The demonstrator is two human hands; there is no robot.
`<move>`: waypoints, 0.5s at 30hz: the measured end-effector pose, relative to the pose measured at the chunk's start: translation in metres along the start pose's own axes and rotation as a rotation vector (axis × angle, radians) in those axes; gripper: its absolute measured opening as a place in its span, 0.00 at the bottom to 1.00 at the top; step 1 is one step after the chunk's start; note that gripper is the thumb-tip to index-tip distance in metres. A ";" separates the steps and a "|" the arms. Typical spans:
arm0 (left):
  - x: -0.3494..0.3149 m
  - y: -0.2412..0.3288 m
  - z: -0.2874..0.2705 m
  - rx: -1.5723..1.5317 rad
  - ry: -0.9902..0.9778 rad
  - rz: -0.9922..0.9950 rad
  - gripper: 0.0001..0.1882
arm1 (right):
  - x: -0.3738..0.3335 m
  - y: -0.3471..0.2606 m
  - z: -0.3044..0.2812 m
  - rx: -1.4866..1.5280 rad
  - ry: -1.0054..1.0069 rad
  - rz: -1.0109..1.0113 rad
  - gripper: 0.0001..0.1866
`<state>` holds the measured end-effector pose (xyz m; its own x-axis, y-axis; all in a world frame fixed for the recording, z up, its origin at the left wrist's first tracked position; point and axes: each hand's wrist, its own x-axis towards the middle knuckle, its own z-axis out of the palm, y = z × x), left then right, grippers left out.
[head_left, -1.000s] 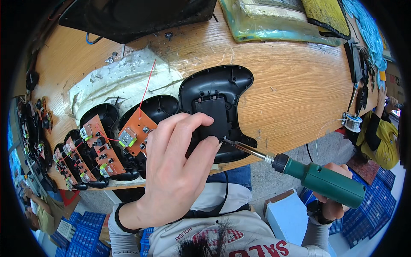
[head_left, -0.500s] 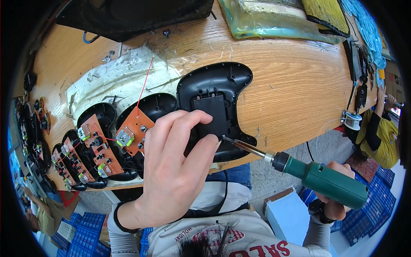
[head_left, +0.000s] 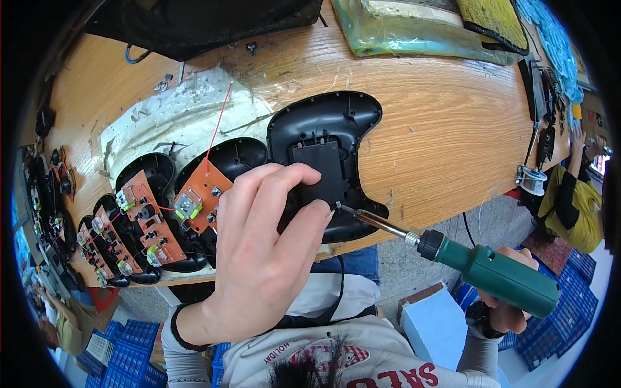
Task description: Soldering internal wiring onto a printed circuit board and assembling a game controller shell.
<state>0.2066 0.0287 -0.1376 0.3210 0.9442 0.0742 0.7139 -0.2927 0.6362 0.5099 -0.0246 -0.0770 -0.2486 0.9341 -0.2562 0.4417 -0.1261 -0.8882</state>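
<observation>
A black plastic controller shell point(head_left: 352, 119) lies open, inside up, near the table's front edge. Inside it sits a black rectangular battery box point(head_left: 322, 165) with small metal tabs at its ends. My left hand point(head_left: 262, 249) is closed on this box, index finger on its left side and thumb at its near end. My right hand point(head_left: 508, 317) is wrapped round the green handle of a soldering iron point(head_left: 501, 275). The iron's tip is at a small metal tab beside my left thumb; whether it touches is too small to tell.
Left of the shell stand more black shells with orange circuit boards point(head_left: 197, 200), one with a red wire standing up. A solder wire spool point(head_left: 532, 182) hangs at the right edge. Plastic-wrapped material point(head_left: 414, 32) lies at the back. Another person point(head_left: 576, 207) is far right.
The soldering iron has shifted slightly to the right and down. My left hand stays on the battery box, almost unmoved.
</observation>
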 end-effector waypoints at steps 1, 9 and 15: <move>0.000 0.000 0.000 -0.001 0.000 0.001 0.09 | -0.001 0.001 0.001 0.025 0.046 -0.018 0.47; 0.000 0.000 -0.001 -0.004 -0.013 -0.007 0.09 | 0.011 -0.006 -0.001 -0.014 -0.065 0.053 0.46; 0.000 -0.001 -0.001 -0.002 -0.012 -0.005 0.09 | 0.015 -0.010 0.003 0.005 -0.065 0.089 0.46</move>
<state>0.2055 0.0291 -0.1376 0.3246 0.9438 0.0617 0.7142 -0.2873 0.6383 0.4990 -0.0099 -0.0729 -0.2641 0.8955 -0.3582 0.4605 -0.2093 -0.8627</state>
